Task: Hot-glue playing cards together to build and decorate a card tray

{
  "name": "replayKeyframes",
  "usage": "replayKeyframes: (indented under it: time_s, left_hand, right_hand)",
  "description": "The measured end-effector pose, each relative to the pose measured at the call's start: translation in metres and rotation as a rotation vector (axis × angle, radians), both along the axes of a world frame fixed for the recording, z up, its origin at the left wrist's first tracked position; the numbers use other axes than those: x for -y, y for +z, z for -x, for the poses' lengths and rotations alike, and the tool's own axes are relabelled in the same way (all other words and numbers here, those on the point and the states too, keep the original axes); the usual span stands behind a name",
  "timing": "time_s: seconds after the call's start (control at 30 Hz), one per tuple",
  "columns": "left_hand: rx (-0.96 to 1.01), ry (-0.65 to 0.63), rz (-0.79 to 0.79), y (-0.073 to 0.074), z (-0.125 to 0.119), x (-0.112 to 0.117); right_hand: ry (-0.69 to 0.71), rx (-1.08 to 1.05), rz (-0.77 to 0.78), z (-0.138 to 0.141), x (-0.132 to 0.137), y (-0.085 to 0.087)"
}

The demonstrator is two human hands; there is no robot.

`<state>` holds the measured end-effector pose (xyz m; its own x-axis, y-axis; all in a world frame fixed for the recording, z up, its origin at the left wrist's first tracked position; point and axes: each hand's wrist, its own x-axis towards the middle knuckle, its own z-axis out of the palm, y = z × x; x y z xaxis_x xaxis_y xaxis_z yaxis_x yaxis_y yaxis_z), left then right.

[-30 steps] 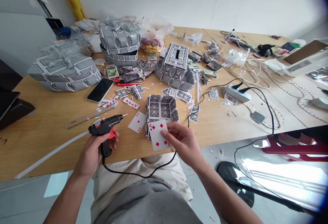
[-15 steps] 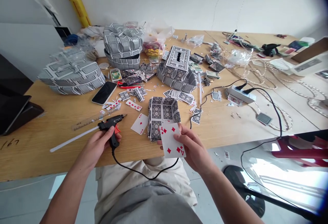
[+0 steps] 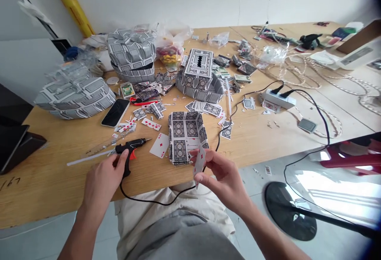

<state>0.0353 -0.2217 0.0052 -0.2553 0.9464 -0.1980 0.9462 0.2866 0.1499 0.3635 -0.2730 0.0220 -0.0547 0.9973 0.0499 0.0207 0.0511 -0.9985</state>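
Observation:
My left hand [image 3: 102,178] grips a black hot glue gun [image 3: 131,145] from above, thumb along its body, at the table's front edge. A white glue stick [image 3: 86,159] sticks out of its back, and its nozzle points right. Between the thumb and fingers of my right hand [image 3: 226,176] is a playing card [image 3: 199,164], red diamonds on it, turned almost edge-on. That card hangs in front of an open box made of patterned cards [image 3: 179,151], hiding its lower right corner. An ace of diamonds [image 3: 159,145] lies between the glue gun and the box.
A phone [image 3: 115,112] and scattered card pieces lie behind the glue gun. Card-covered baskets [image 3: 132,53] stand at the back left, a taller card box [image 3: 199,67] at the back middle. A black cord runs over my lap and towards the power strip [image 3: 279,99].
My right hand has turned the card from face-on to nearly edge-on. My left hand has shifted onto the top of the glue gun, which now sits lower and more level.

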Motion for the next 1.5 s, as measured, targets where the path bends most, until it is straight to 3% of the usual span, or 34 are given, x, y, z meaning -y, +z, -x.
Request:
replayKeyframes:
  time_s: [0.07, 0.13, 0.23, 0.3, 0.4, 0.57, 0.8, 1.0, 1.1, 1.23, 1.5]
  left_hand:
    - [-0.083, -0.006, -0.059, 0.009, -0.008, 0.005]
    - [-0.026, -0.064, -0.19, 0.021, -0.023, 0.014]
    - [0.374, -0.339, -0.299, 0.039, -0.061, 0.025]
    - [0.596, -0.467, -0.225, 0.049, -0.09, 0.026]
    - [0.717, -0.497, -0.167, 0.056, -0.121, 0.016]
    - [0.723, -0.51, -0.122, 0.057, -0.142, -0.011]
    - [0.541, -0.589, -0.197, 0.065, -0.155, -0.046]
    - [0.289, -0.555, -0.088, 0.056, -0.156, -0.059]
    - [0.246, -0.609, -0.03, 0.047, -0.163, -0.056]
    - [0.24, -0.644, 0.01, 0.034, -0.176, -0.052]
    - [0.203, -0.601, 0.033, 0.012, -0.19, -0.05]
  right_hand:
    - [-0.069, 0.184, -0.115, 0.004, 0.002, -0.001]
    - [-0.16, 0.372, -0.23, 0.008, 0.003, -0.004]
    - [-0.272, 0.547, -0.35, 0.016, 0.002, -0.009]
    - [-0.305, 0.593, -0.363, 0.02, 0.0, -0.012]
    - [-0.353, 0.632, -0.347, 0.021, -0.003, -0.016]
    - [-0.394, 0.669, -0.368, 0.012, -0.008, -0.018]
    - [-0.356, 0.6, -0.345, -0.012, -0.019, -0.011]
    - [-0.307, 0.559, -0.261, -0.045, -0.027, -0.025]
    - [-0.118, 0.519, -0.207, -0.059, -0.026, -0.04]
    - [0.072, 0.552, -0.264, -0.067, -0.024, -0.059]
    - [0.059, 0.528, -0.336, -0.064, -0.023, -0.078]
